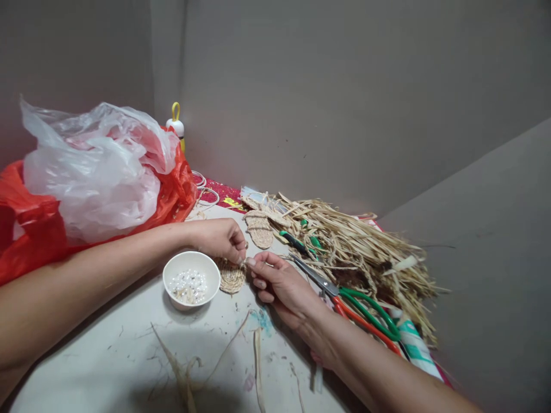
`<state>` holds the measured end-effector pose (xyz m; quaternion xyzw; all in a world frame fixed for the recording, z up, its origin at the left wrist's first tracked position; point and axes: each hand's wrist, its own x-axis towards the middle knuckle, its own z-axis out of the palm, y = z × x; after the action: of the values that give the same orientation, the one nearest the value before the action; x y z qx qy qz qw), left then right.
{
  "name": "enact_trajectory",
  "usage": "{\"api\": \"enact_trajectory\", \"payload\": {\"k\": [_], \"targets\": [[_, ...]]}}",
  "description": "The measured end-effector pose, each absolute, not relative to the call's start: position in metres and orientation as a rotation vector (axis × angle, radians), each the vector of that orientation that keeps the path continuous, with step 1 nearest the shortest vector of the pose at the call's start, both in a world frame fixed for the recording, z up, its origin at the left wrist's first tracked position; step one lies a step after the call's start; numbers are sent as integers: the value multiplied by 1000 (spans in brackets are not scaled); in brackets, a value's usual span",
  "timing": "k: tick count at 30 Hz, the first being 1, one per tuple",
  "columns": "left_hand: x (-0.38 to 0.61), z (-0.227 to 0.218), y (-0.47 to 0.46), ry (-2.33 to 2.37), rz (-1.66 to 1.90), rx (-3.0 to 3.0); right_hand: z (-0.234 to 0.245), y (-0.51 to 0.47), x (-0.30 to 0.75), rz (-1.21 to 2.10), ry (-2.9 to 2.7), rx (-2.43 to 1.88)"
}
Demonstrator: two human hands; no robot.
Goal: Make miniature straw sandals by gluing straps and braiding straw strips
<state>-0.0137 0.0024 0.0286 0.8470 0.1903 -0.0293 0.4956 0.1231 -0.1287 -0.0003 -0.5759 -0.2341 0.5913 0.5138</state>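
My left hand [220,238] and my right hand [279,284] meet fingertip to fingertip just above a small woven straw oval [231,277] lying on the table. Both hands are pinched closed; what they pinch is too small to make out. A second woven straw oval [259,229] lies a little farther back. A white bowl [191,279] holding several small pearly beads stands under my left wrist, to the left of the nearer oval.
A heap of dry straw strips [365,252] lies to the right, with scissors [344,298] with red and green handles beside it. Red and clear plastic bags [94,172] fill the left. A small white bottle [175,123] stands behind them. Loose straw scraps [189,367] lie nearest me.
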Motion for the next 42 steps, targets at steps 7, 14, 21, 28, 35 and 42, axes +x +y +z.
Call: {"api": "enact_trajectory", "payload": {"k": [7, 14, 21, 28, 35, 42], "targets": [[-13, 31, 1, 479, -71, 2052, -1, -130, 122, 1465, -579, -1424], [-13, 32, 0, 494, -65, 2050, 0, -130, 122, 1424, -608, -1471], [-13, 30, 1, 511, -80, 2038, -2, -128, 121, 1417, -636, -1438], [-14, 26, 4, 485, -86, 2051, -3, -128, 124, 1449, -645, -1414], [-13, 25, 4, 479, -91, 2029, 6, -129, 131, 1552, -659, -1370], [-13, 27, 3, 498, -102, 2009, 6, -129, 134, 1591, -701, -1381]]}}
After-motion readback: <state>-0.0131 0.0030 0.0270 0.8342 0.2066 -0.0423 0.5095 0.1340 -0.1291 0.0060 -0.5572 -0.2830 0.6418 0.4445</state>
